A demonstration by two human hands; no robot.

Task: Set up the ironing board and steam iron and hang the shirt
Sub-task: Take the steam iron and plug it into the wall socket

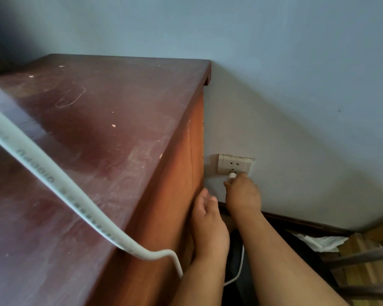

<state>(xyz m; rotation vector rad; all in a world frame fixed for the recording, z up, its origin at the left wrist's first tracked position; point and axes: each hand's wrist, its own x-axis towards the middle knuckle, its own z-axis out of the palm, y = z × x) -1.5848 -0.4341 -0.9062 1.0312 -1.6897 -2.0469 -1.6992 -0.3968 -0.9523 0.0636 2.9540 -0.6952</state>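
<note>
Right hand (242, 195), centre-right of frame: fingers closed round small white plastic plug (232, 176), plug at lower holes of beige wall socket (234, 164). Full seating: cannot tell. Left hand (208, 219): loosely open, holds nothing, resting against side of surface. White flexible power cord (53, 171) crosses scuffed red-brown wooden surface (111, 111) from left edge to lower centre. Cord judged light, limp, snag-prone; grip rigid plug body, not cord. Pale blue wall (274, 74) behind. Iron, board, shirt: not in view.

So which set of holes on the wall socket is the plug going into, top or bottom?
The bottom set. The right hand holds the white plug at the lower holes of the wall socket; the upper holes are uncovered and free.
</note>
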